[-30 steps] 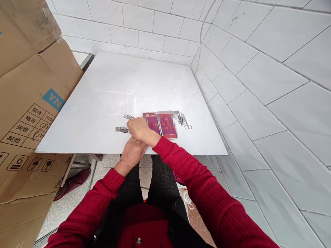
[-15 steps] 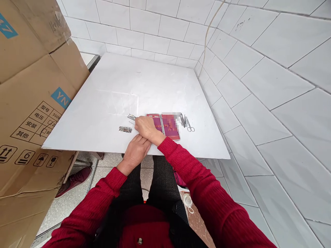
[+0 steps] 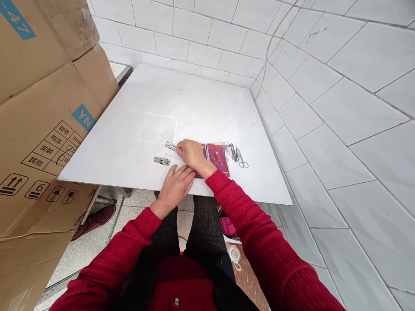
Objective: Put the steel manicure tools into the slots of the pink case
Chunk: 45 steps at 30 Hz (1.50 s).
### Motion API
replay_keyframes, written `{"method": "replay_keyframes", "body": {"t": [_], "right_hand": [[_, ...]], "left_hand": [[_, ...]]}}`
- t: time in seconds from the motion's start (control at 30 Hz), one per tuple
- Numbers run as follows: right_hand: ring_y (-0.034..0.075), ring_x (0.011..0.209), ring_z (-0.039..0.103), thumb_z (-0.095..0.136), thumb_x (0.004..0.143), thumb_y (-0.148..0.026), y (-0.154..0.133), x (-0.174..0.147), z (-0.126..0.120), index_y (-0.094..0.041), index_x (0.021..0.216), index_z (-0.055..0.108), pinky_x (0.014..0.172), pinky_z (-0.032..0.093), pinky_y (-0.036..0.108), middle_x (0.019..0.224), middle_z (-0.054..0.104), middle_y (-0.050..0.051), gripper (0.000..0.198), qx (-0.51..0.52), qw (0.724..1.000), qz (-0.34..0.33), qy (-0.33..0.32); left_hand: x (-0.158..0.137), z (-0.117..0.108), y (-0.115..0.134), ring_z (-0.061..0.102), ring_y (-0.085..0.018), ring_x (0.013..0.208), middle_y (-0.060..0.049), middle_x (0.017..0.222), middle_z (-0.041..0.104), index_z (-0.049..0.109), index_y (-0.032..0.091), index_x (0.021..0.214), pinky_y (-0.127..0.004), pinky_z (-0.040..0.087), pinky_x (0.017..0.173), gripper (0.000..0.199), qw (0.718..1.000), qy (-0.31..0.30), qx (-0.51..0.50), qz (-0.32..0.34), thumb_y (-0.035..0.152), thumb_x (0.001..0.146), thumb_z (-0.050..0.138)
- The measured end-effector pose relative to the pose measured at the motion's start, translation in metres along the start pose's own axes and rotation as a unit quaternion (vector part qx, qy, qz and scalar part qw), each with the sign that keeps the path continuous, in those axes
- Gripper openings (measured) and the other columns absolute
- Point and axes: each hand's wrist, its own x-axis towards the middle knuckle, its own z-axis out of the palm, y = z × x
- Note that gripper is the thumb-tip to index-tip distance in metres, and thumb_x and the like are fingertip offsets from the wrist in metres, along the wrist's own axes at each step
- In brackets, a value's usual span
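An open manicure case with a red and purple lining lies near the table's front edge. My right hand is over its left half, fingers curled together; whatever they pinch is hidden. Fingers outstretched and thumb apart, my left hand rests at the case's lower left corner, just below the right hand. Left of the hands lie a nail clipper, a thin metal tool and a silver plier-like tool. To the case's right are small scissors and another silver tool.
The white tabletop reaches back to a tiled wall, with another tiled wall along the right. Large cardboard boxes stand against the left side. A cable runs down the corner.
My right hand has shifted slightly right over the case. The left hand's thumb has spread away from its fingers. The camera view has shifted a little.
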Motion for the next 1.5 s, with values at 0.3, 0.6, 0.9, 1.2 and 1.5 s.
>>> {"method": "replay_keyframes", "body": {"t": [0.3, 0.6, 0.9, 1.2, 1.5], "right_hand": [[0.023, 0.091, 0.07, 0.043, 0.105, -0.022, -0.001, 0.01, 0.005, -0.019, 0.104, 0.077, 0.07, 0.041, 0.029, 0.113, 0.074, 0.013, 0.034, -0.048, 0.999, -0.003, -0.024], [0.022, 0.091, 0.069, 0.041, 0.105, -0.019, -0.004, 0.004, 0.002, -0.018, 0.105, 0.075, 0.072, 0.044, 0.029, 0.112, 0.074, 0.013, 0.035, -0.057, 0.998, -0.015, -0.033], [0.022, 0.091, 0.07, 0.042, 0.105, -0.022, -0.005, 0.001, 0.003, -0.018, 0.105, 0.075, 0.07, 0.041, 0.028, 0.113, 0.075, 0.012, 0.033, -0.05, 0.998, -0.001, -0.028], [0.024, 0.098, 0.071, 0.045, 0.105, -0.023, -0.004, 0.015, 0.003, -0.018, 0.109, 0.075, 0.073, 0.044, 0.029, 0.11, 0.077, 0.012, 0.03, -0.053, 0.998, 0.021, -0.032], [0.024, 0.096, 0.071, 0.052, 0.103, -0.025, -0.005, 0.019, 0.001, -0.018, 0.104, 0.076, 0.072, 0.042, 0.029, 0.106, 0.078, 0.011, 0.025, -0.042, 0.998, 0.02, -0.033]], "left_hand": [[-0.001, 0.001, 0.001, 0.064, -0.026, 0.126, -0.01, 0.135, 0.071, 0.066, 0.018, 0.129, -0.052, 0.042, 0.111, 0.03, 1.0, 0.001, 0.019, -0.003, 0.021, 0.106, 0.048], [-0.001, 0.002, 0.001, 0.063, -0.026, 0.126, -0.008, 0.134, 0.072, 0.067, 0.017, 0.13, -0.051, 0.042, 0.112, 0.031, 1.0, 0.001, 0.026, -0.006, 0.022, 0.107, 0.046], [-0.001, 0.004, 0.0, 0.064, -0.026, 0.125, -0.009, 0.132, 0.073, 0.067, 0.019, 0.131, -0.05, 0.042, 0.112, 0.032, 1.0, 0.002, 0.03, -0.006, 0.022, 0.106, 0.047], [-0.001, 0.002, 0.001, 0.062, -0.025, 0.128, -0.009, 0.137, 0.07, 0.066, 0.02, 0.132, -0.049, 0.04, 0.113, 0.033, 1.0, -0.009, 0.023, -0.007, 0.023, 0.107, 0.045], [-0.001, 0.002, 0.001, 0.062, -0.025, 0.129, -0.01, 0.137, 0.07, 0.066, 0.02, 0.131, -0.05, 0.041, 0.113, 0.033, 1.0, -0.013, 0.021, -0.006, 0.023, 0.107, 0.045]]}}
